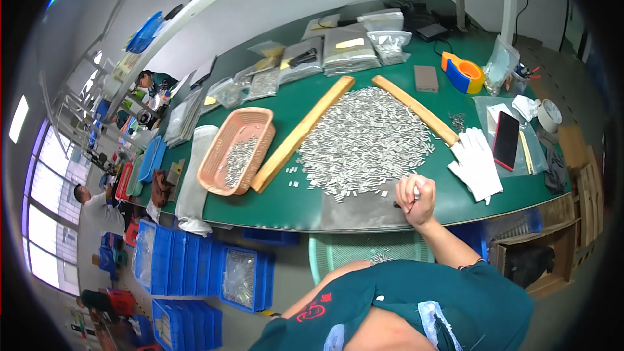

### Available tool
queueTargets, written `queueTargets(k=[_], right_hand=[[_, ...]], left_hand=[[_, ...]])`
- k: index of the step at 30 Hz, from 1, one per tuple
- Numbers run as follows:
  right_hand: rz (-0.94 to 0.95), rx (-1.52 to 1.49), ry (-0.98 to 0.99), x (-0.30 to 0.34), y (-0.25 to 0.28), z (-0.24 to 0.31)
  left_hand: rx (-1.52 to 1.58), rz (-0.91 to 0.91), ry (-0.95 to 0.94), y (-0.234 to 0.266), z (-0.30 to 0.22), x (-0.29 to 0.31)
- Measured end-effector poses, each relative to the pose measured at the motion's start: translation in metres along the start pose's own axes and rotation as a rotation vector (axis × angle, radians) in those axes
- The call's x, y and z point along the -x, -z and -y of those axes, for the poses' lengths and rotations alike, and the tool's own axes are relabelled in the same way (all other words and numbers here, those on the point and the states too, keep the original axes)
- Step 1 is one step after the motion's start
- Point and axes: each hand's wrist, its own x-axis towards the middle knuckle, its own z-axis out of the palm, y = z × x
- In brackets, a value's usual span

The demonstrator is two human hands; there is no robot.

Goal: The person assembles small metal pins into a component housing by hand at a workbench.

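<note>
A broad heap of small silvery metal pieces (367,140) lies on the green table (292,213). My right hand (416,199) is closed in a fist just past the heap's near right edge, over the grey worn patch (354,213) at the table's front. A small grey metal piece shows between its thumb and fingers; whatever else the fist holds is hidden. My left hand is out of sight, with only part of that arm showing below the table edge. Below the front edge, a light green basket (338,250) holds a few similar pieces.
Two wooden bars (302,135) (416,110) flank the heap in a V. An orange basket (260,149) with metal pieces stands left. White gloves (478,166), a phone (506,142) and a tape dispenser (463,73) lie right. Bags (351,49) line the back; blue crates (185,260) stand lower left.
</note>
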Motion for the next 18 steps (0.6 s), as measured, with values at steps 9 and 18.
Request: queueTargets(k=[9,18], right_hand=[[0.024,-0.015,0.039,0.014,0.022,0.011],[-0.005,0.056,0.075,0.014,0.020,0.014]], left_hand=[[-0.065,0.019,0.031,0.026,-0.017,-0.063],[-0.115,-0.016,0.108,0.034,-0.027,-0.032]])
